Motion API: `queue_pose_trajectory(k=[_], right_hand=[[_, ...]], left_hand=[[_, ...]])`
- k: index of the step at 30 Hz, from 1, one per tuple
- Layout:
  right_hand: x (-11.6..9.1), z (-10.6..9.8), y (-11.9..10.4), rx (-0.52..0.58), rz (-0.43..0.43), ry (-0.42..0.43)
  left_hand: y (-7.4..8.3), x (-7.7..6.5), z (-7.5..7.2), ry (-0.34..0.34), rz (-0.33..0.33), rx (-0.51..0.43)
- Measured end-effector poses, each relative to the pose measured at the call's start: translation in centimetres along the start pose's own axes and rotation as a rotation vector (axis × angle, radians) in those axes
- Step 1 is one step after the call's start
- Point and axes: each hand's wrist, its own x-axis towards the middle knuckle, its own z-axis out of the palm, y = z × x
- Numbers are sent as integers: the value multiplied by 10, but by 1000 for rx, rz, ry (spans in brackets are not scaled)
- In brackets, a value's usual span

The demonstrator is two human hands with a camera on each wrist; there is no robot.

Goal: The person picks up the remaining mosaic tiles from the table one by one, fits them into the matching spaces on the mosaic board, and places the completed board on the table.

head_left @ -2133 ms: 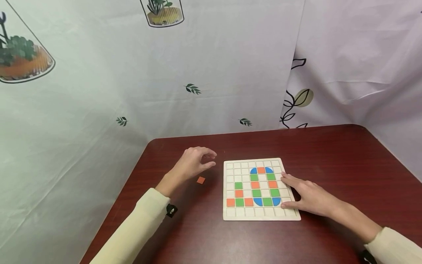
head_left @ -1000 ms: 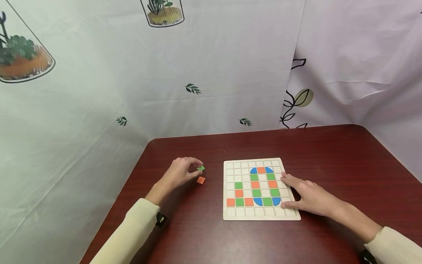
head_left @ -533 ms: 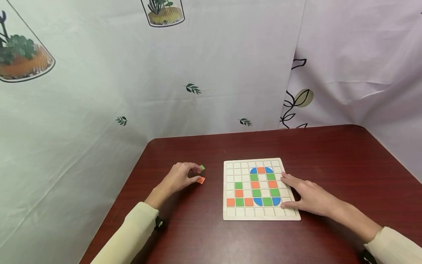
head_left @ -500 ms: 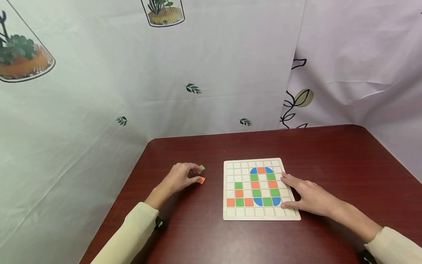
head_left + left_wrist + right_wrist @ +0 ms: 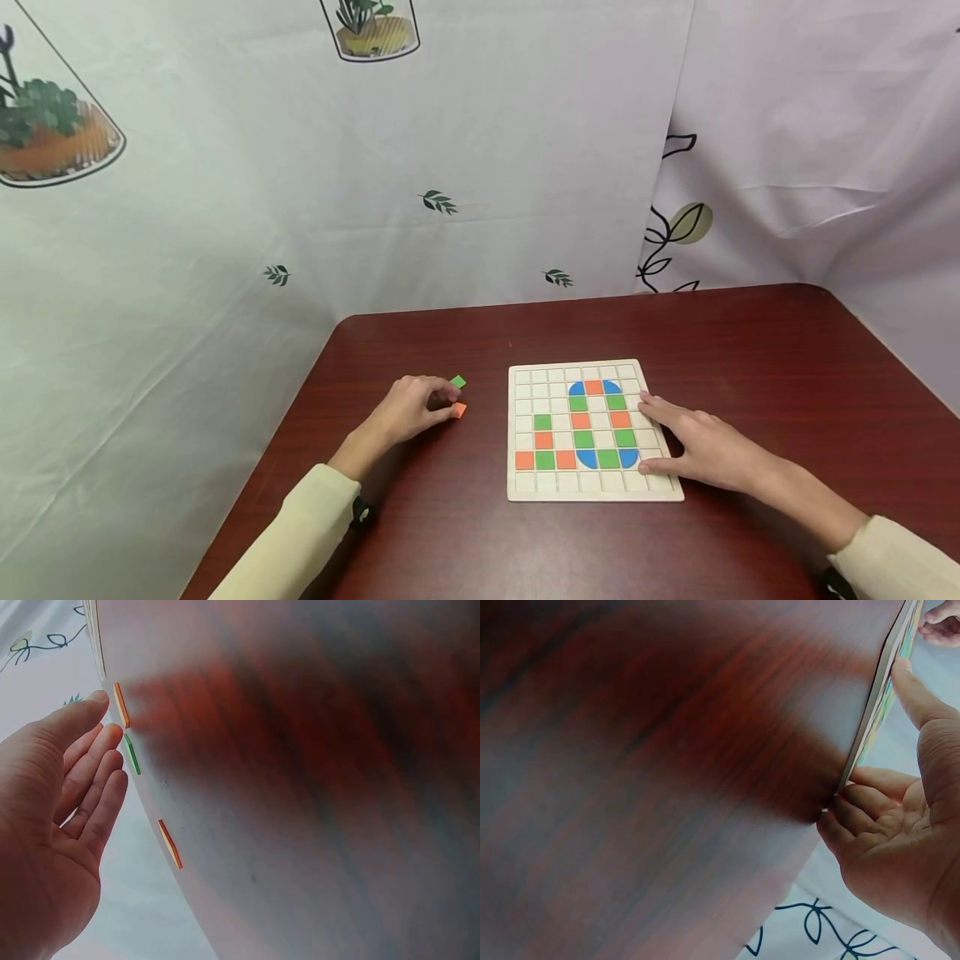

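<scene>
In the head view my left hand (image 5: 411, 408) is low over the table's left side, thumb tip right at a small orange square tile (image 5: 460, 410). Its fingertips are close to a green square tile (image 5: 457, 382). A gap shows between thumb and fingers in the left wrist view, where a second orange tile (image 5: 170, 844) lies farther off; the hand hides it from the head view. My right hand (image 5: 705, 446) rests at the right edge of a white grid board (image 5: 596, 493), thumb and fingers spread and fairly straight. Orange, green and blue pieces fill some of the board's cells.
A dark red-brown table (image 5: 450, 533) carries everything, with a rounded far left corner. Behind it hangs a pale cloth (image 5: 480, 125) printed with plants and leaves. Dark bands show at both wrists, under pale yellow sleeves (image 5: 300, 525).
My left hand has moved left and toward the person, down to the loose tiles. The green tile, out of sight at first, now shows beside the fingertips. My right hand and the board have stayed put.
</scene>
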Motion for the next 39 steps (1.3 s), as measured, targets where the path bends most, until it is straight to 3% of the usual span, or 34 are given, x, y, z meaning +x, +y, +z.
queue_pose_trajectory(k=[13,33,39], right_hand=[[0,0,0,4,5,-3],[-1,0,0,-1,3,0],[0,1,0,-5,5,-2]], left_hand=[[1,-2,0,-17,-23,-14],[-2,-1,2,6,20,1],[-1,0,2,-8,-7,-17]])
